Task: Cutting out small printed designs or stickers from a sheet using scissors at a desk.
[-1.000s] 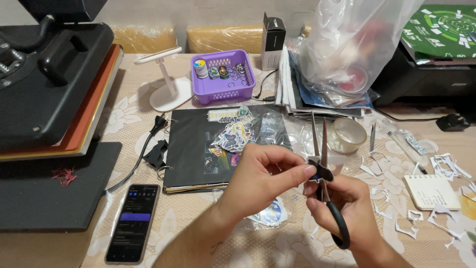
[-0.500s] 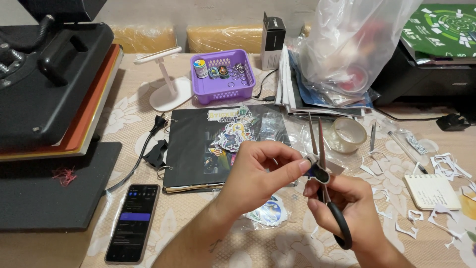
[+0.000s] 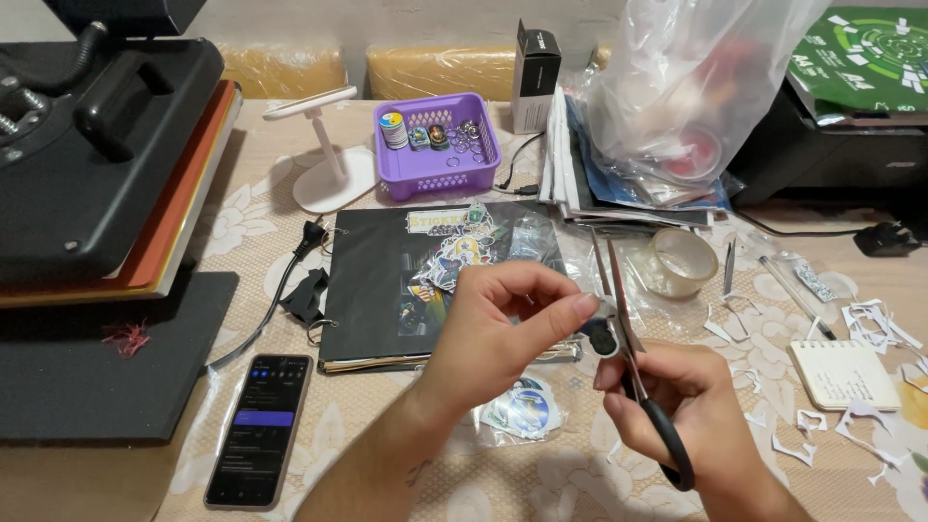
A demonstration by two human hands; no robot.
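At the far left sits the black heat press (image 3: 97,145), with its dark mat (image 3: 106,358) in front. A smartphone (image 3: 259,428) lies face up by my left forearm, screen lit and close enough to glance at. Farther back stand the white stand (image 3: 329,164) and the purple basket (image 3: 435,145) of small bits, pushed away from the cutting area. The black binder (image 3: 387,290) lies flat before me with loose stickers (image 3: 454,246) piled on it.

My left hand (image 3: 493,333) is raised above the binder's near edge, thumb and forefinger pinched shut on a small cutout piece (image 3: 601,333), which I hold up at the blades so I can see the edge I am trimming. The piece is too small for me to tell its outline or which way it faces.

My right hand (image 3: 677,406) is closed around the black handles of the scissors (image 3: 623,329). Their long axis runs from the handles near me up and slightly left, the tips pointing away toward the tape roll (image 3: 681,261). The blades look only narrowly parted, right at the piece.

To the right lie white paper scraps (image 3: 870,319) and a small notepad (image 3: 843,372), left where the offcuts fall.
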